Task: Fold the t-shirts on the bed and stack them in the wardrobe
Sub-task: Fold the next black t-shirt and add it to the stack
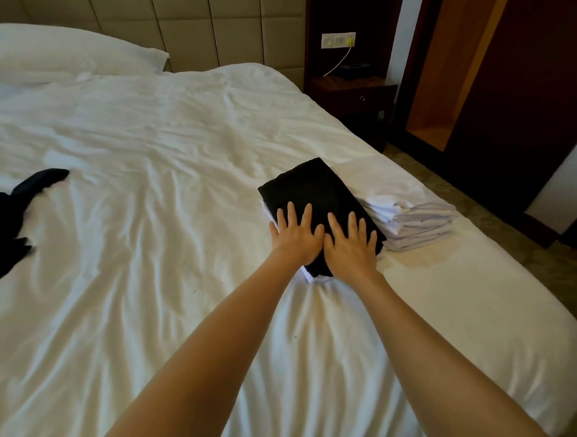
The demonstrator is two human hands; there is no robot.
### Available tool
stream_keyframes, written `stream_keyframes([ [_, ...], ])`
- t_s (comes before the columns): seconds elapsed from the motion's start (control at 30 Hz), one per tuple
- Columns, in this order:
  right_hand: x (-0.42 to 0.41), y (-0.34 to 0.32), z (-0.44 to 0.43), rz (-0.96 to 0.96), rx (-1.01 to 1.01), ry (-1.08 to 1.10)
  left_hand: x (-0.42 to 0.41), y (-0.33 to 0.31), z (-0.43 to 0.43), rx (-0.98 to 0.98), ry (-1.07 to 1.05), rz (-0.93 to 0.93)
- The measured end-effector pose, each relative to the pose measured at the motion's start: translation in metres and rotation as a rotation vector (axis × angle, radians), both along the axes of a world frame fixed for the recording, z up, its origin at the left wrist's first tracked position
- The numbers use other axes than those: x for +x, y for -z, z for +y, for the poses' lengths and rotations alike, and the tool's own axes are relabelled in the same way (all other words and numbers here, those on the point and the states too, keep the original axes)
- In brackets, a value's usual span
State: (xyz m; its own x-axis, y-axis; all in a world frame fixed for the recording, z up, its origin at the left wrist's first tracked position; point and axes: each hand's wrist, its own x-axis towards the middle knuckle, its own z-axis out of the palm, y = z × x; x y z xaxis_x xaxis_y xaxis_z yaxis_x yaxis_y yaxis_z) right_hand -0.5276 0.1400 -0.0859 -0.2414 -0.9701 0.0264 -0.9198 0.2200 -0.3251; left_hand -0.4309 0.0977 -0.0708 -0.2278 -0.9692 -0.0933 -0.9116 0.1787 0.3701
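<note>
Both hands press flat on a folded black t-shirt [312, 191] near the right edge of the bed [147, 151], as I watch through the head camera. A folded white garment [313, 279] lies under it, but I can make out only a thin edge at its near end, not how many pieces. At the left border a crumpled black garment [5, 215] is cut off by the frame. The black t-shirt is a neat rectangle, its long axis running away from me and slanting toward the far left. The left hand [296, 239] and right hand [352, 250] lie side by side on its near end, palms down, fingers straight and spread, gripping nothing. Just beside it on the right sits a stack of folded white t-shirts [415, 223]. Past the bed's far corner, the wardrobe [440, 98] is only partly in view
</note>
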Motion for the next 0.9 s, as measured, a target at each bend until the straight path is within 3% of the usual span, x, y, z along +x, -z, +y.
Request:
stream_keyframes([
  [0.17, -0.004, 0.015, 0.002, 0.058, -0.061, 0.022, -0.005, 0.01, 0.0, -0.024, 0.008, -0.005],
  [0.43, 0.0, -0.011, 0.007, 0.025, 0.004, 0.015, 0.014, -0.013, 0.013, -0.04, 0.026, -0.048],
  [0.73, 0.032, -0.057, 0.024, 0.146, 0.014, -0.121, 0.073, -0.055, 0.034, -0.055, -0.041, -0.173],
  [0.9, 0.07, -0.079, 0.033, 0.114, 0.069, -0.226, 0.119, -0.076, 0.053, -0.074, -0.12, -0.192],
])
